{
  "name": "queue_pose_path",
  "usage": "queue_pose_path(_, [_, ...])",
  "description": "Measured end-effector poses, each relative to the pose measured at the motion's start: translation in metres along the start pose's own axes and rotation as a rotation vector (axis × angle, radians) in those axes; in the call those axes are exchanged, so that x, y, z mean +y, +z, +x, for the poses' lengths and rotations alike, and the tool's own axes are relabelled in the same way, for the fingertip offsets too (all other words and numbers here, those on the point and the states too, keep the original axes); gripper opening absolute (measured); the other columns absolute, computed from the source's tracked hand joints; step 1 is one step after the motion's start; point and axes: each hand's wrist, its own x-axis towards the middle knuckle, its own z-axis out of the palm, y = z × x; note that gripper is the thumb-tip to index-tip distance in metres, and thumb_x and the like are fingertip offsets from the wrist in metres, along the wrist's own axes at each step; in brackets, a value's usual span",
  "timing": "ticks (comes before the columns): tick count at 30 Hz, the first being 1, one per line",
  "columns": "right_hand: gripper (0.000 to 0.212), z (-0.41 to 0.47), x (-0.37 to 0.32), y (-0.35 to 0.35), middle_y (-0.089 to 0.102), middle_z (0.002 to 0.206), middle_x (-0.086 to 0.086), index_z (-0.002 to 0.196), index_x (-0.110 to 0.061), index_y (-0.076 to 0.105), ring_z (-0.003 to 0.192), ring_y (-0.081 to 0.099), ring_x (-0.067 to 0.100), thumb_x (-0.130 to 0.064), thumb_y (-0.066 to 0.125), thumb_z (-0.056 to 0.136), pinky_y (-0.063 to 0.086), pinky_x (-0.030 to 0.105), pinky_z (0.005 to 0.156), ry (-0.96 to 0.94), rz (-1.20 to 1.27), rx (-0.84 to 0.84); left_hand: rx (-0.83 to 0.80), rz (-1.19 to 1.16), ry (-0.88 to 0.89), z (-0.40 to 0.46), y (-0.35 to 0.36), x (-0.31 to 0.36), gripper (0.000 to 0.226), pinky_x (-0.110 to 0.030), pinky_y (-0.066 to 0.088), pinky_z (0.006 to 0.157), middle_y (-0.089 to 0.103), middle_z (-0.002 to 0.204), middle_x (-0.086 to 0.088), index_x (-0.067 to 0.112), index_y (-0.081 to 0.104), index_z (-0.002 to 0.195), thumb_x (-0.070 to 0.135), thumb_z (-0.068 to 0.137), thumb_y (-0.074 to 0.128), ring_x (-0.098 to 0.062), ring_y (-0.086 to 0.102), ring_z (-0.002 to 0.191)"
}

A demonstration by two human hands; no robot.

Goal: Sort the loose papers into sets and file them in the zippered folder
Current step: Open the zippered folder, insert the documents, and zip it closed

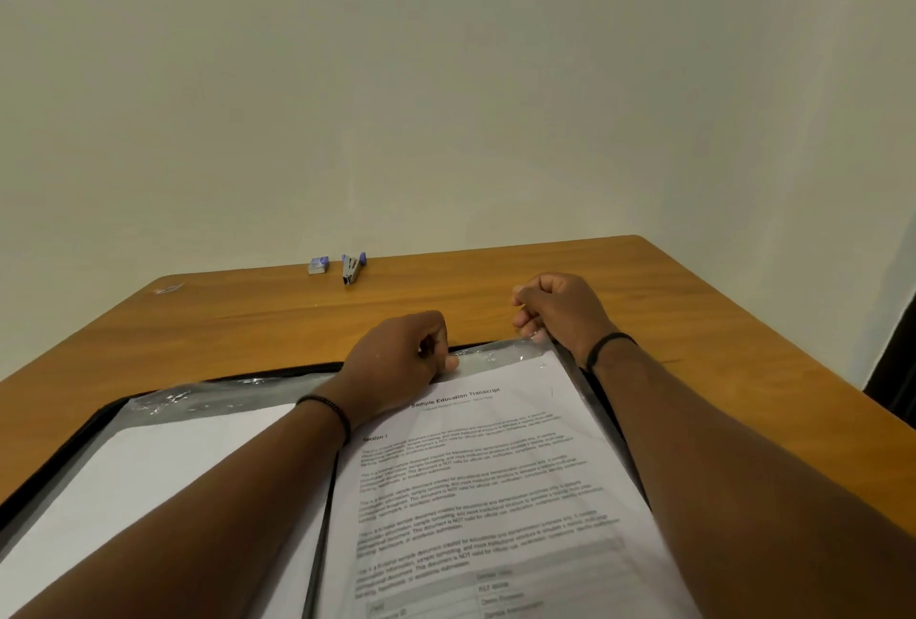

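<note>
The zippered folder [106, 413] lies open on the wooden bench [694, 321], with a blank white sheet [148, 479] in its left half. On the far edge of the bench are a small purple box [318, 265] and a stapler [352, 267]. The left hand [396, 361] pinches the top edge of a printed paper [495, 470] with curled fingers; its heading reads "Sample Education Transcript". The right hand [557, 306] grips the clear sleeve [500, 355] at its top corner
</note>
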Motion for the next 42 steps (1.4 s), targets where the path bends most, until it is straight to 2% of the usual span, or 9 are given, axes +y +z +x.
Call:
queue_pose_path(10, [0.011,0.024,0.001,0.006,0.068,0.073,0.013,0.091,-0.006,0.068,0.054,0.064,0.023,-0.015,0.062,0.091,0.044,0.024,0.039,-0.055,-0.032,0.009,0.039,-0.029,-0.046,0.016,0.004,-0.011,0.02,-0.03,0.046,0.064,0.066,0.075,0.005,0.019,0.062,0.074,0.03,0.085,0.076,-0.013,0.058,0.073])
queue_pose_path(14, [0.016,0.01,-0.002,0.001,0.068,0.082,0.02,0.094,-0.002,0.065,0.057,0.064,0.028,-0.017,0.063,0.092,0.046,0.027,0.042,-0.035,0.126,0.068,0.063,0.17,-0.046,0.015,0.008,-0.004,0.026,-0.027,0.036,0.057,0.059,0.077,0.008,0.023,0.059,0.076,0.045,0.088,0.067,-0.008,0.051,0.071])
queue_pose_path(18, [0.028,-0.023,-0.014,-0.011,0.069,0.083,0.012,0.103,-0.002,0.061,0.061,0.057,0.021,-0.028,0.065,0.092,0.044,0.024,0.046,0.056,0.233,0.045,0.188,0.425,0.056,0.015,0.004,-0.001,0.033,-0.029,0.033,0.058,0.055,0.083,0.003,0.02,0.06,0.082,0.05,0.094,0.056,-0.017,0.052,0.076])
queue_pose_path(24, [0.038,-0.083,-0.023,-0.032,0.058,0.075,0.006,0.088,-0.012,0.052,0.054,0.045,0.014,-0.044,0.073,0.084,0.044,0.027,0.049,0.117,0.079,-0.005,0.464,0.494,0.201,-0.014,-0.006,0.009,0.023,-0.029,0.03,0.058,0.049,0.071,0.001,0.018,0.058,0.07,0.028,0.08,0.076,-0.017,0.04,0.065])
queue_pose_path(29, [0.038,-0.12,-0.041,-0.035,0.059,0.064,-0.002,0.074,-0.011,0.056,0.051,0.051,0.015,-0.044,0.07,0.086,0.043,0.025,0.054,0.162,-0.245,-0.121,0.356,0.406,0.046,-0.063,-0.022,0.014,0.016,-0.027,0.032,0.063,0.049,0.079,0.005,0.02,0.061,0.083,0.033,0.091,0.063,-0.016,0.047,0.074])
queue_pose_path(31, [0.026,-0.136,-0.052,-0.034,0.075,0.082,0.005,0.095,-0.007,0.071,0.071,0.071,0.022,-0.032,0.071,0.088,0.056,0.031,0.071,0.269,-0.213,-0.223,0.265,0.296,-0.076,-0.085,-0.032,0.011,0.017,-0.026,0.036,0.066,0.053,0.088,0.004,0.021,0.062,0.089,0.036,0.094,0.058,-0.015,0.051,0.082])
queue_pose_path(35, [0.042,-0.167,-0.082,-0.036,0.072,0.111,0.016,0.118,-0.005,0.066,0.106,0.067,0.035,-0.02,0.073,0.08,0.048,0.049,0.101,0.465,-0.207,-0.382,0.224,0.086,-0.302,-0.13,-0.051,0.005,0.015,-0.026,0.044,0.063,0.062,0.087,0.011,0.025,0.061,0.075,0.033,0.087,0.057,-0.008,0.058,0.079])
queue_pose_path(39, [0.032,-0.183,-0.123,-0.027,0.07,0.113,0.019,0.12,0.0,0.065,0.112,0.064,0.036,-0.009,0.062,0.089,0.046,0.049,0.104,0.441,-0.159,-0.362,0.103,0.062,-0.369,-0.154,-0.075,-0.005,0.017,-0.027,0.045,0.07,0.063,0.088,0.011,0.025,0.061,0.075,0.035,0.088,0.062,-0.01,0.06,0.082])
queue_pose_path(42, [0.032,-0.189,-0.162,-0.003,0.07,0.114,0.021,0.121,-0.001,0.063,0.111,0.064,0.038,-0.01,0.059,0.09,0.047,0.05,0.102,0.368,-0.188,-0.359,0.019,-0.088,-0.448,-0.165,-0.1,-0.003,0.032,-0.023,0.047,0.061,0.067,0.072,-0.001,0.011,0.061,0.078,0.038,0.096,0.058,-0.015,0.06,0.063])
